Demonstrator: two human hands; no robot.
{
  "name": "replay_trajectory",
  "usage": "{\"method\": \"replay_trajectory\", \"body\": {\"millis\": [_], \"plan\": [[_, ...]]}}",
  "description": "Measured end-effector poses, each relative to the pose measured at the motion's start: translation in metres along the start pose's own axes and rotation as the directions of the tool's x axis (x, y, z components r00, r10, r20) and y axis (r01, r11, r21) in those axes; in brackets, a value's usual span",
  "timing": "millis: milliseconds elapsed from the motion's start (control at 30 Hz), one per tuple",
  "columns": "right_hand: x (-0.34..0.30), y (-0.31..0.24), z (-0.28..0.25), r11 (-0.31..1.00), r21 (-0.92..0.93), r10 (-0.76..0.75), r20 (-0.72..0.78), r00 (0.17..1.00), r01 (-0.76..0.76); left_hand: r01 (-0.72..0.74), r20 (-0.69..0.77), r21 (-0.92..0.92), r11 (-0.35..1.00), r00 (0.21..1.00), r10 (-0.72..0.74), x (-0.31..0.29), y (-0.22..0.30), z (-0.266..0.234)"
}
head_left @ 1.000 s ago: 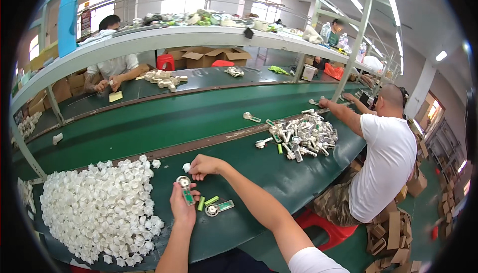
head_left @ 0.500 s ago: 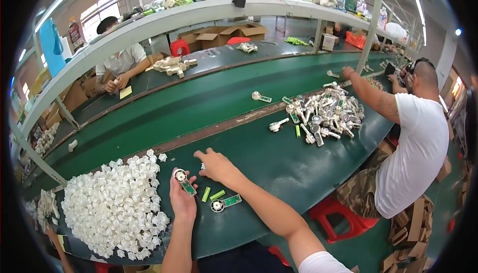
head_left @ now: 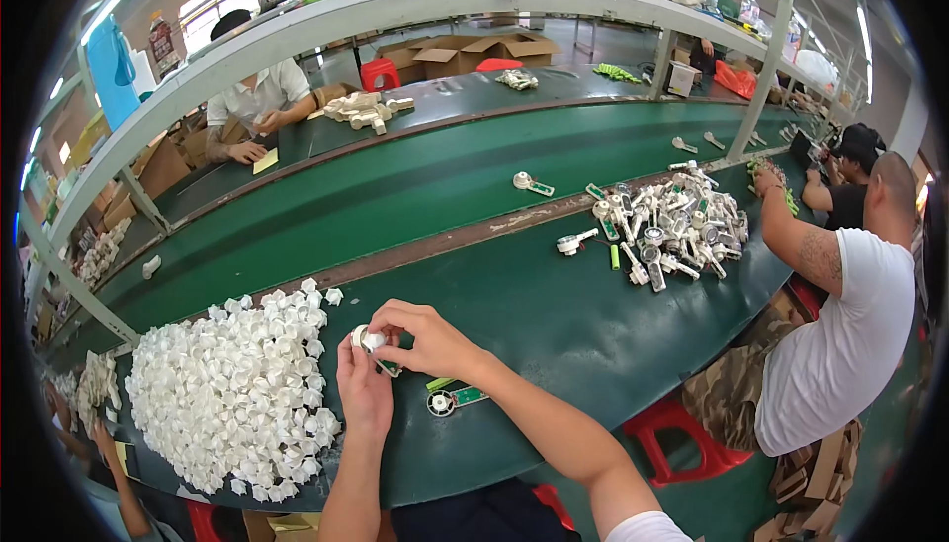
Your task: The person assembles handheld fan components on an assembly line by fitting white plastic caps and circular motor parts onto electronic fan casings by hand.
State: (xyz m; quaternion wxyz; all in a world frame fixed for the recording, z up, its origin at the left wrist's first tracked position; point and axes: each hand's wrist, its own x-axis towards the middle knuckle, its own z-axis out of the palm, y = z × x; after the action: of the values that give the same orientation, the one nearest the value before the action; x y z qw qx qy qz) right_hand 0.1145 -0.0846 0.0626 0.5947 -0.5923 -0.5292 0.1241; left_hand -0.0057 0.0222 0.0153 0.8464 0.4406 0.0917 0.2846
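My left hand (head_left: 362,392) holds a small part with a round head and a green circuit strip (head_left: 374,346) above the green table. My right hand (head_left: 423,337) pinches a small white plastic cap onto the round head of that part. A second such part (head_left: 453,400) and a green cylinder (head_left: 439,382) lie on the table just right of my hands. A big heap of white plastic caps (head_left: 229,384) lies to the left.
A pile of white and green parts (head_left: 672,231) lies at the right, in front of a person in a white shirt (head_left: 840,344) on a red stool (head_left: 682,433). Single parts (head_left: 534,184) ride the green conveyor belt. Another person (head_left: 259,102) works across it, near cardboard boxes.
My right hand picked up a white cap from the table and brought it onto the part in my left hand. The view has tilted down and shifted left.
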Motion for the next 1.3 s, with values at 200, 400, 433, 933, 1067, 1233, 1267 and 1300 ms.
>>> {"method": "replay_trajectory", "body": {"millis": [200, 400, 433, 933, 1067, 1233, 1267, 1300], "plan": [[-0.005, 0.000, 0.013, 0.992, -0.120, -0.064, -0.106, 0.992, 0.051, 0.033, -0.059, -0.040, 0.999, 0.998, -0.035, -0.003, 0.009, 0.012], [-0.001, 0.017, 0.019, 0.958, -0.240, -0.179, -0.063, 0.982, 0.160, -0.032, -0.194, 0.114, 0.993, 0.980, 0.053, 0.000, -0.006, -0.005], [-0.003, 0.013, 0.011, 0.996, -0.092, -0.007, -0.081, 0.997, 0.000, -0.039, -0.175, 0.109, 0.993, 0.983, 0.058, 0.000, -0.005, 0.005], [0.001, 0.010, 0.030, 0.989, -0.110, -0.109, -0.130, 0.985, 0.095, -0.135, -0.107, 0.139, 0.981, 0.983, 0.151, -0.009, 0.001, 0.013], [0.001, 0.010, 0.027, 0.999, -0.037, -0.024, -0.043, 0.999, 0.022, -0.170, -0.147, 0.152, 0.974, 0.970, 0.193, -0.010, 0.002, 0.009], [0.000, 0.013, 0.021, 0.910, 0.412, 0.070, -0.029, 0.997, -0.052, -0.275, -0.101, 0.317, 0.908, 0.942, 0.321, -0.008, -0.005, 0.013], [-0.001, 0.015, 0.020, 0.918, 0.390, 0.088, -0.027, 0.996, -0.070, -0.258, -0.091, 0.319, 0.912, 0.949, 0.300, -0.010, -0.006, 0.013], [-0.001, 0.017, 0.019, 0.917, 0.393, 0.088, -0.025, 0.996, -0.071, -0.239, -0.081, 0.321, 0.916, 0.957, 0.278, -0.011, -0.003, 0.014]]}}
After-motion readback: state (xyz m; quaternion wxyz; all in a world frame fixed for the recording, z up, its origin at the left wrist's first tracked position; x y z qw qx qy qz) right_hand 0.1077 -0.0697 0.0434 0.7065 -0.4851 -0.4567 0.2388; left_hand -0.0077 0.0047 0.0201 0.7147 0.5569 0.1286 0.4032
